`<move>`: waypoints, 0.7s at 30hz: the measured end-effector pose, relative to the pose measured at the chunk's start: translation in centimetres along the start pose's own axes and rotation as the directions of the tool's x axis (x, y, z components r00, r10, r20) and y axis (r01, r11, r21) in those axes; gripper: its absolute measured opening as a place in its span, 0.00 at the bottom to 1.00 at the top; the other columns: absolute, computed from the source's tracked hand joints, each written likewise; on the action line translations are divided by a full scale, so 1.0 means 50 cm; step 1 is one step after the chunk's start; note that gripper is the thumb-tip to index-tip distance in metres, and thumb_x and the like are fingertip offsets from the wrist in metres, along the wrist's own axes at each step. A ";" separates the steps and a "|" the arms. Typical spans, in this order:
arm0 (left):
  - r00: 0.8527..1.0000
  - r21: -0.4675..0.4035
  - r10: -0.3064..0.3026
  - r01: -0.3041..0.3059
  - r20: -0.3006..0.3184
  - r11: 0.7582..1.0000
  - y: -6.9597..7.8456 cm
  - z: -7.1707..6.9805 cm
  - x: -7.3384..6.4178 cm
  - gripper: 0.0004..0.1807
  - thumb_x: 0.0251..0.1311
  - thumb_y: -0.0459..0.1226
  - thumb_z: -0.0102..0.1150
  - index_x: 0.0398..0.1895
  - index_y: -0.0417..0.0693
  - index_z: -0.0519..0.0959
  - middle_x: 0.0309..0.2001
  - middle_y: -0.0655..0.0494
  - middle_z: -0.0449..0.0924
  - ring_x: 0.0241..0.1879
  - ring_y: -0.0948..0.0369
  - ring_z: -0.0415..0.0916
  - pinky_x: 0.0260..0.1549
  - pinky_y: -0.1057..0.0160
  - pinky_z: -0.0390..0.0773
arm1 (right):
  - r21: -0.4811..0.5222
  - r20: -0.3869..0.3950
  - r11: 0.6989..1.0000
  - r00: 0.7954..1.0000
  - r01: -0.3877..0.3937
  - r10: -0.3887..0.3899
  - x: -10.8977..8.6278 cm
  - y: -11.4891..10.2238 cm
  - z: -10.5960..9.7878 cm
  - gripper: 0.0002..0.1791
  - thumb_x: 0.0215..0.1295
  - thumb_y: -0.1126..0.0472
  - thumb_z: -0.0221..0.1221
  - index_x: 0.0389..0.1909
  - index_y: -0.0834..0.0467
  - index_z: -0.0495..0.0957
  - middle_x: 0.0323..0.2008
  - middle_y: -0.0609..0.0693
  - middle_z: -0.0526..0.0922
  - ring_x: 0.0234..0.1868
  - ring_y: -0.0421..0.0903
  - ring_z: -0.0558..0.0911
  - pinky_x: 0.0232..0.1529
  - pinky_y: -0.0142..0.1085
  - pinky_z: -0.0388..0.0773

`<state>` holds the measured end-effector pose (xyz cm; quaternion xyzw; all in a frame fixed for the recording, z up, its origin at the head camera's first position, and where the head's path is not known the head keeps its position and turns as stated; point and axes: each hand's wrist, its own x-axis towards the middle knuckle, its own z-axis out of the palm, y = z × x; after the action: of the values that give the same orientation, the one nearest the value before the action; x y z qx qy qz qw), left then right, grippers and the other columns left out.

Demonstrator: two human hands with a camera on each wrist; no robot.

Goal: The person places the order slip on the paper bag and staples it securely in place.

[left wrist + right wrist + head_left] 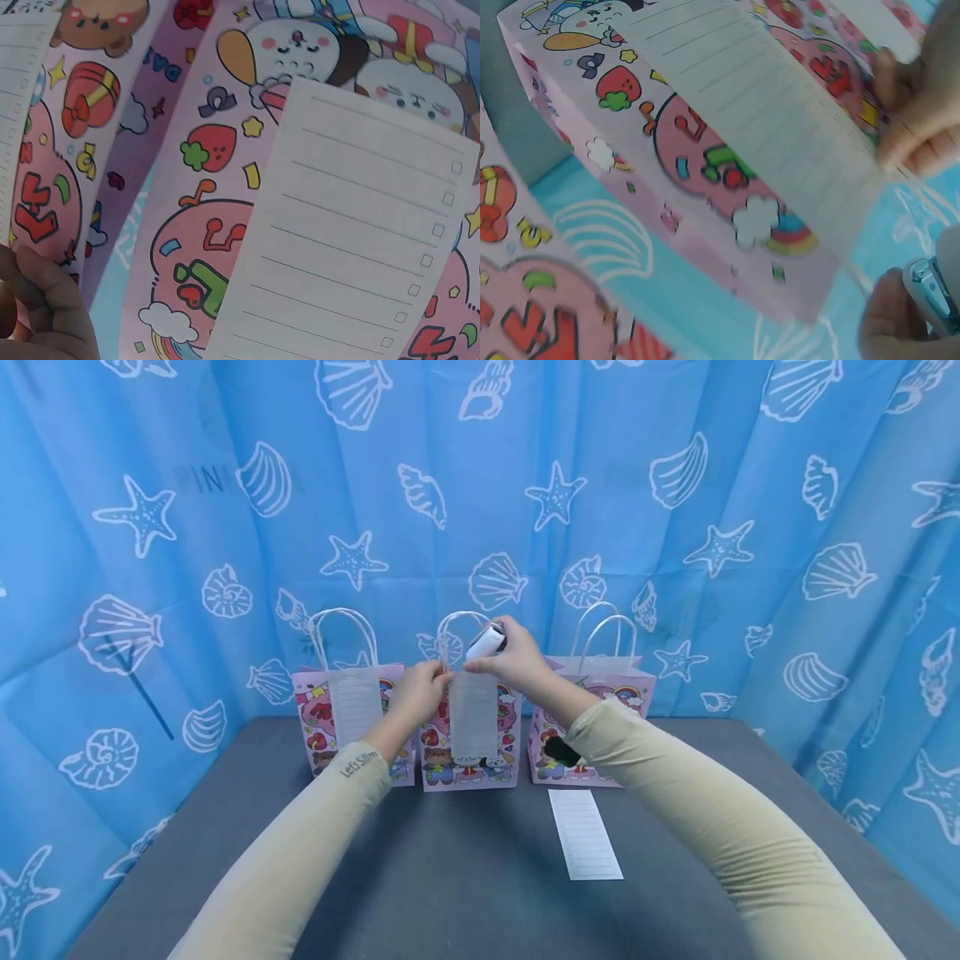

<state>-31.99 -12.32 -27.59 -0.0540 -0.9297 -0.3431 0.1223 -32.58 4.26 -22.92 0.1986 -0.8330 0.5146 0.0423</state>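
The middle pink cartoon-printed paper bag (433,764) stands upright with white twisted handles. A lined white checklist slip (473,727) hangs down its front from the top edge. At the slip's upper left corner my left hand (417,695) pinches the slip and the bag's top edge. My right hand (517,656) grips a white stapler (486,642) just above the slip's upper right corner. Its metal end (930,289) shows in the right wrist view, close to the bag's top edge. In the left wrist view the middle slip (352,225) shows ruled lines and small checkboxes.
A matching left bag (318,727) has a slip (356,702) down its front. The right bag (633,681) stands partly behind my right forearm, with a black patch on its front. A loose slip (585,835) lies on the grey table (450,877). Behind hangs a blue seashell curtain (480,485).
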 end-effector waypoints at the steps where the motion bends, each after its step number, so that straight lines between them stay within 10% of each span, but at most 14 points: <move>1: 1.000 -0.012 0.003 -0.003 -0.010 1.000 0.000 0.001 -0.001 0.13 0.74 0.42 0.48 0.42 0.42 0.77 0.31 0.49 0.75 0.25 0.56 0.73 0.25 0.62 0.74 | 0.043 -0.016 0.999 1.000 -0.008 0.009 -0.007 -0.002 -0.011 0.32 0.57 0.67 0.68 0.60 0.65 0.63 0.53 0.62 0.72 0.52 0.57 0.76 0.49 0.44 0.78; 11: 0.994 -0.058 0.031 -0.037 -0.105 0.998 0.000 -0.013 -0.023 0.26 0.72 0.39 0.51 0.69 0.40 0.64 0.67 0.41 0.63 0.58 0.46 0.70 0.56 0.50 0.70 | 0.288 -0.044 0.955 0.995 -0.076 0.092 -0.089 0.014 -0.097 0.37 0.64 0.66 0.62 0.70 0.66 0.54 0.61 0.66 0.63 0.56 0.57 0.72 0.55 0.46 0.73; 17: 0.989 -0.108 0.049 -0.065 -0.140 0.992 -0.004 -0.022 -0.050 0.26 0.72 0.38 0.51 0.70 0.39 0.62 0.69 0.41 0.59 0.62 0.45 0.66 0.58 0.48 0.68 | 0.262 -0.084 0.958 0.986 -0.120 0.146 -0.118 0.024 -0.146 0.34 0.66 0.63 0.61 0.66 0.70 0.58 0.58 0.65 0.65 0.47 0.50 0.75 0.56 0.45 0.72; 21: 0.982 -0.069 0.104 -0.116 -0.160 0.991 -0.012 -0.012 -0.075 0.26 0.72 0.36 0.49 0.69 0.36 0.62 0.69 0.39 0.58 0.43 0.46 0.76 0.41 0.50 0.77 | 0.284 -0.117 0.952 0.981 -0.118 0.157 -0.137 0.032 -0.179 0.32 0.67 0.61 0.60 0.65 0.71 0.58 0.54 0.58 0.66 0.45 0.46 0.75 0.55 0.40 0.73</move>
<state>-28.36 -13.26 -28.51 -0.0832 -0.8989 -0.3748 0.2112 -28.10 14.69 -21.97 0.1080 -0.7602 0.6396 0.0357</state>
